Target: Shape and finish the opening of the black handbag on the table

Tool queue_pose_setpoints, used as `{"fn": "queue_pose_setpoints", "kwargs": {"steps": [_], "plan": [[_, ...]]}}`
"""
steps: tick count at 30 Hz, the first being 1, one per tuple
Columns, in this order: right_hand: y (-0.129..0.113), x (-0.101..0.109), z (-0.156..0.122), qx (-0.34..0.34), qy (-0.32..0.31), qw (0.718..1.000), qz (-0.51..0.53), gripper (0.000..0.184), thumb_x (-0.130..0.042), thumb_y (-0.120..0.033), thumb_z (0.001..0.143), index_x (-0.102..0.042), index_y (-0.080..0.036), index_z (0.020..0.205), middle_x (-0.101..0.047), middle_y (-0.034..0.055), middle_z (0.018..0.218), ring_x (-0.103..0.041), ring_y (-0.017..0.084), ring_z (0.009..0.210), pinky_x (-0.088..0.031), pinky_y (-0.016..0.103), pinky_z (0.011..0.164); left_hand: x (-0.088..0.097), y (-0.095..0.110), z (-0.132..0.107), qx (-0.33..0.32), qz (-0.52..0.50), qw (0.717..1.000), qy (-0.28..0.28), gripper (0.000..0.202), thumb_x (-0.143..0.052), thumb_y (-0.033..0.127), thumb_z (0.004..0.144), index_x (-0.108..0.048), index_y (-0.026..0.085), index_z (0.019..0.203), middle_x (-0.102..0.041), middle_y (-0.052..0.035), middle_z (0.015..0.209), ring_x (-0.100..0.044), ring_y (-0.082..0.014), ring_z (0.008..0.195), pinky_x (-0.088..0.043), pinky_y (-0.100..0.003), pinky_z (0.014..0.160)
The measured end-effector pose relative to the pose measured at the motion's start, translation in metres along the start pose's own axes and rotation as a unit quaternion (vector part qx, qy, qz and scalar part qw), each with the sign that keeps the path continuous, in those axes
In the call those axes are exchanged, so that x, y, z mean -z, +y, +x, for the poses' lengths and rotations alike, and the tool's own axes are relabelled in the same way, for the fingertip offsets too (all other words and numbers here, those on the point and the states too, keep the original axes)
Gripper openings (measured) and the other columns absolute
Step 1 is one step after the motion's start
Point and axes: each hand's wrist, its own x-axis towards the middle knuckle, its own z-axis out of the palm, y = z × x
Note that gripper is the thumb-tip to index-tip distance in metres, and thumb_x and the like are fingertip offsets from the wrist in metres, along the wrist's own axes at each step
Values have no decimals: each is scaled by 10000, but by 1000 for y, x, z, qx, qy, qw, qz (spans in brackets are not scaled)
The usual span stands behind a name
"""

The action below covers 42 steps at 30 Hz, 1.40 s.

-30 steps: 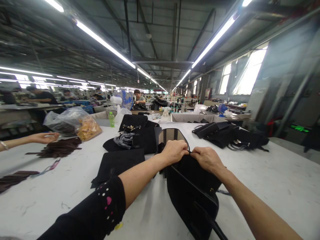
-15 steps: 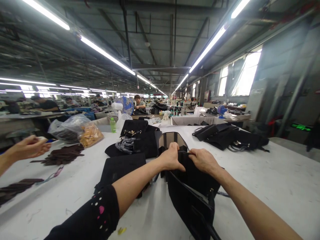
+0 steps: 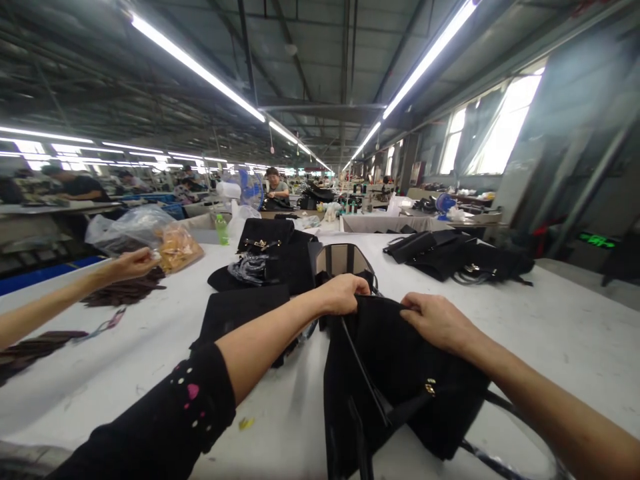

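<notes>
A black handbag (image 3: 390, 360) with gold-coloured metal fittings and long handles stands tilted on the white table in front of me. My left hand (image 3: 345, 293) is closed on the bag's upper edge at its left corner, with the fingertips partly hidden behind the fabric. Farther right on the same edge, my right hand (image 3: 437, 320) pinches the fabric between thumb and fingers. Just beyond my left hand is an open black bag with a beige lining (image 3: 333, 257). Left of my left forearm lies a flat black piece (image 3: 245, 310).
Black bags with plastic-wrapped parts (image 3: 280, 263) lie behind, and more black bags (image 3: 460, 257) at right. On the left, a co-worker's hand (image 3: 135, 262) is over dark brown strips (image 3: 123, 288), near a plastic bag of tan pieces (image 3: 179, 247). A green bottle (image 3: 221, 229) stands at the back.
The handbag's near side has swung to the right and its outer panel now faces me. My right hand has moved right along the edge. The co-worker's hand has moved right.
</notes>
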Motion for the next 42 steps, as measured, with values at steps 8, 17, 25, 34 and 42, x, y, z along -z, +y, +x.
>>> {"fn": "queue_pose_setpoints", "kwargs": {"steps": [8, 17, 25, 34, 42], "plan": [[0, 1, 3, 39, 6, 990, 139, 216, -593, -288, 773, -630, -242, 981, -708, 15, 864, -639, 188, 795, -446, 291, 724, 0, -1, -5, 41, -40, 998, -20, 300, -620, 95, 554, -656, 166, 843, -627, 25, 722, -555, -125, 643, -395, -194, 519], [-1, -6, 3, 71, 19, 988, 133, 140, -562, -232, 785, -627, -248, 908, -697, -7, 795, -628, 177, 753, -424, 282, 670, -4, 11, -15, -93, 46, 991, 90, 314, -724, 214, 620, -615, 192, 913, -662, -6, 908, -588, -166, 811, -447, -236, 672], [-5, -2, 0, 81, 15, 990, 114, 154, -550, -249, 805, -638, -240, 931, -702, 9, 835, -629, 192, 808, -422, 290, 705, -4, 12, -18, -84, 109, 984, 112, 91, -662, 260, 747, -679, 201, 815, -703, -2, 831, -627, -157, 786, -434, -227, 673], [-4, -1, 1, 66, 5, 989, 130, 125, -550, -258, 804, -640, -238, 888, -695, -4, 772, -623, 177, 755, -407, 279, 661, -6, 13, -18, -68, 110, 982, 140, 91, -703, 297, 735, -698, 209, 759, -710, 12, 759, -631, -146, 725, -418, -220, 633], [-1, -2, 2, 69, 10, 987, 142, 109, -561, -259, 803, -640, -245, 877, -692, -23, 762, -622, 156, 734, -408, 267, 654, -7, 11, -19, -79, 100, 982, 140, 90, -702, 300, 741, -700, 210, 741, -710, 13, 761, -629, -142, 727, -420, -218, 646]]}}
